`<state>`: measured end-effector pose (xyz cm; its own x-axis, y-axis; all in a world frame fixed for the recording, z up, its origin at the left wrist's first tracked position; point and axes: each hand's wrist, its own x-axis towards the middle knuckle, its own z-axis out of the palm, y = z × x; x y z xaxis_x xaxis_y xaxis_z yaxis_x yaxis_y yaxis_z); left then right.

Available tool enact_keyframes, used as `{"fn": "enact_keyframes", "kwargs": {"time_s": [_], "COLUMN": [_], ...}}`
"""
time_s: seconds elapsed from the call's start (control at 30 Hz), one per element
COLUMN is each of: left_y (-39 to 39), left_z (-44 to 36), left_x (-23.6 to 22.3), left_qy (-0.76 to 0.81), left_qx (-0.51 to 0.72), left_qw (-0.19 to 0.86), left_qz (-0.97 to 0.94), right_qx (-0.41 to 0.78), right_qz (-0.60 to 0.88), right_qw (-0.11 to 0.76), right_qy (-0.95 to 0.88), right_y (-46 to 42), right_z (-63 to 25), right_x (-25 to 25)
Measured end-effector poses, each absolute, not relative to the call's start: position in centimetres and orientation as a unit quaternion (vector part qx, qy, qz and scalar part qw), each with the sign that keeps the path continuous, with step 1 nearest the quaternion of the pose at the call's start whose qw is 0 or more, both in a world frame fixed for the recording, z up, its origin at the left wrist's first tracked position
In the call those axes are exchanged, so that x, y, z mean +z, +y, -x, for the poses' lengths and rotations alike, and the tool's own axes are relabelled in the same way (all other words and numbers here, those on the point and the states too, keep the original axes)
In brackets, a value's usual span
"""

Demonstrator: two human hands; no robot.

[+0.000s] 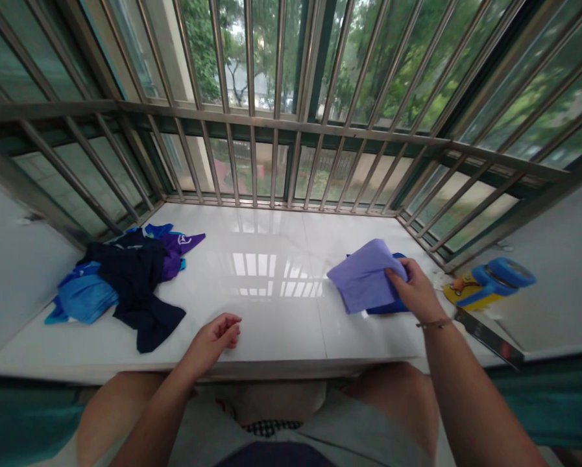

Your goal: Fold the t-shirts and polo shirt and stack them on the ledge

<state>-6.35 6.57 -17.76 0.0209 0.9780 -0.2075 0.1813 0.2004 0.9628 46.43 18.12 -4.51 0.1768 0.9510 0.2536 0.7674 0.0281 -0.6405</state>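
My right hand (416, 290) grips the edge of a folded lavender cloth (365, 275) on the white tiled ledge (276, 331). A dark blue cloth (390, 306) lies partly hidden beneath the lavender one. My left hand (217, 338) rests near the ledge's front edge, its fingers loosely curled around nothing. The nearest thing to it is a heap of dark navy, purple and bright blue garments (125, 279), lying to its left.
A blue and yellow plastic object (490, 283) and a long dark flat strip (488, 337) lie at the ledge's right end. Metal window bars (252, 149) and glass panes rise behind the ledge, with white walls at both sides.
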Motion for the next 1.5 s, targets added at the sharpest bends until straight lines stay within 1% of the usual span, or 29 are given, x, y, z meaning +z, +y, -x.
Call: {"fn": "enact_keyframes", "kwargs": {"time_s": [0.07, 0.13, 0.23, 0.3, 0.4, 0.47, 0.57, 0.63, 0.67, 0.7, 0.77, 0.87, 0.97, 1.07, 1.13, 1.23, 1.3, 1.33, 1.4, 1.43, 1.5], "left_y": [6.5, 6.5, 6.5, 6.4, 6.2, 6.1, 5.9, 5.8, 5.7, 5.6, 5.4, 5.6, 5.8, 4.8, 3.1, -0.5, -2.6, -3.4, -4.4, -4.6, -4.5], "left_z": [6.3, 6.2, 5.9, 5.6, 5.1, 5.4, 7.2, 9.3, 10.6, 12.0, 14.8, 17.8, 17.4, 12.4, 7.4, 0.0, -3.7, -4.9, -6.5, -6.8, -6.7], "left_x": [-17.9, -18.1, -18.1, -18.0, -17.7, -17.4, -16.4, -15.7, -15.4, -15.3, -15.3, -15.7, -15.5, -14.6, -13.9, -13.4, -13.2, -13.1, -12.8, -12.6, -12.1], "left_qy": [0.582, 0.581, 0.578, 0.576, 0.588, 0.616, 0.663, 0.705, 0.736, 0.771, 0.832, 0.854, 0.808, 0.744, 0.673, 0.526, 0.379, 0.301, 0.188, 0.173, 0.22], "left_qx": [0.387, 0.386, 0.385, 0.387, 0.387, 0.381, 0.364, 0.344, 0.328, 0.307, 0.257, 0.237, 0.297, 0.354, 0.366, 0.322, 0.251, 0.213, 0.151, 0.133, 0.137], "left_qw": [0.508, 0.506, 0.505, 0.5, 0.473, 0.395, 0.175, 0.029, -0.027, -0.067, -0.092, -0.039, 0.041, 0.131, 0.224, 0.382, 0.477, 0.51, 0.539, 0.539, 0.524], "left_qz": [-0.503, -0.507, -0.512, -0.518, -0.53, -0.565, -0.631, -0.619, -0.591, -0.553, -0.483, -0.461, -0.507, -0.552, -0.602, -0.688, -0.752, -0.778, -0.807, -0.813, -0.811], "right_qx": [0.106, 0.052, -0.048, -0.08, -0.081, -0.044, 0.036, 0.047, 0.041, 0.033, 0.018, 0.016, 0.03, 0.1, 0.193, 0.372, 0.48, 0.515, 0.545, 0.543, 0.528], "right_qz": [0.73, 0.766, 0.79, 0.779, 0.713, 0.66, 0.604, 0.6, 0.609, 0.618, 0.629, 0.617, 0.609, 0.604, 0.598, 0.586, 0.566, 0.555, 0.545, 0.55, 0.568], "right_qw": [0.324, 0.31, 0.316, 0.324, 0.33, 0.315, 0.251, 0.211, 0.202, 0.198, 0.202, 0.208, 0.209, 0.221, 0.249, 0.308, 0.326, 0.326, 0.311, 0.299, 0.274], "right_qy": [-0.593, -0.56, -0.523, -0.531, -0.614, -0.681, -0.755, -0.77, -0.766, -0.76, -0.751, -0.759, -0.764, -0.759, -0.737, -0.651, -0.585, -0.565, -0.556, -0.56, -0.569], "right_y": [19.5, 20.2, 19.9, 19.0, 16.1, 13.0, 7.2, 3.7, 2.4, 1.3, 0.2, 0.2, 0.5, 0.6, 0.4, 0.3, 0.4, 0.5, 0.7, 0.8, 0.9], "right_z": [-50.0, -52.5, -53.4, -51.8, -46.7, -42.4, -36.6, -33.8, -32.7, -32.0, -31.2, -31.2, -31.8, -32.1, -31.9, -30.4, -28.8, -27.9, -26.0, -25.1, -23.7], "right_x": [-3.6, -3.0, -3.4, -5.1, -9.6, -13.4, -18.7, -21.1, -22.0, -22.6, -23.2, -23.4, -23.1, -21.6, -19.9, -16.7, -15.1, -14.7, -14.9, -15.5, -17.0]}}
